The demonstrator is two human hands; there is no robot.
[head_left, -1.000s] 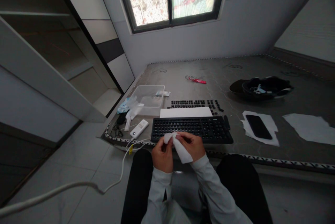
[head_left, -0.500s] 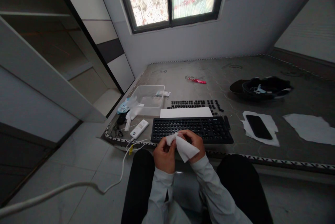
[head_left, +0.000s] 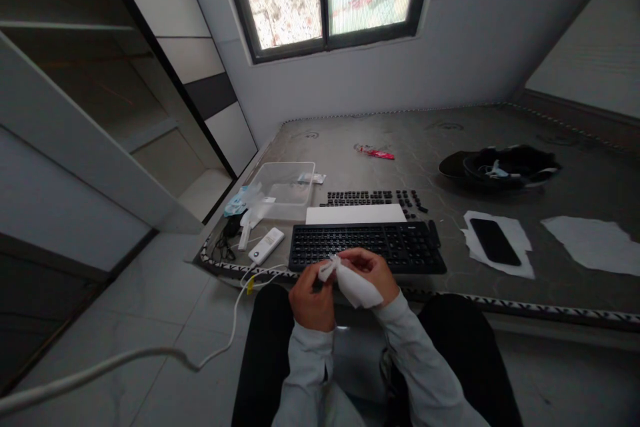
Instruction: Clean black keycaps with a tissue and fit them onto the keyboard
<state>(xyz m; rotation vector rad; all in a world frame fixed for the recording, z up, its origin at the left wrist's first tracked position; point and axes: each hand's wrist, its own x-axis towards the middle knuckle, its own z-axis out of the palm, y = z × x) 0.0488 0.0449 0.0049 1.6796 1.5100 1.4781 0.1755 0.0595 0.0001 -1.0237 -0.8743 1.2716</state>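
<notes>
Both hands pinch a white tissue (head_left: 357, 288) just in front of the keyboard's near edge. My left hand (head_left: 311, 300) grips its gathered end between thumb and fingers. My right hand (head_left: 376, 272) holds it from the other side, and the loose part hangs below the fingers. Whether anything small is wrapped inside, I cannot tell. The black keyboard (head_left: 365, 244) lies just beyond the hands, its keycaps apparently off in the main area. Behind it is a white strip-shaped block (head_left: 356, 215), and past that sit rows of loose black keycaps (head_left: 360, 197).
A clear plastic box (head_left: 287, 190), a white power bank (head_left: 267, 246) and cables lie to the left. On the right are a black phone (head_left: 495, 242) on tissue, another tissue sheet (head_left: 593, 245) and a black cap (head_left: 500, 170). A red wrapper (head_left: 377, 154) lies farther back.
The tissue is more bunched and twisted where the fingers meet. My left hand has shifted slightly left and my right hand slightly right; the things on the surface have stayed put.
</notes>
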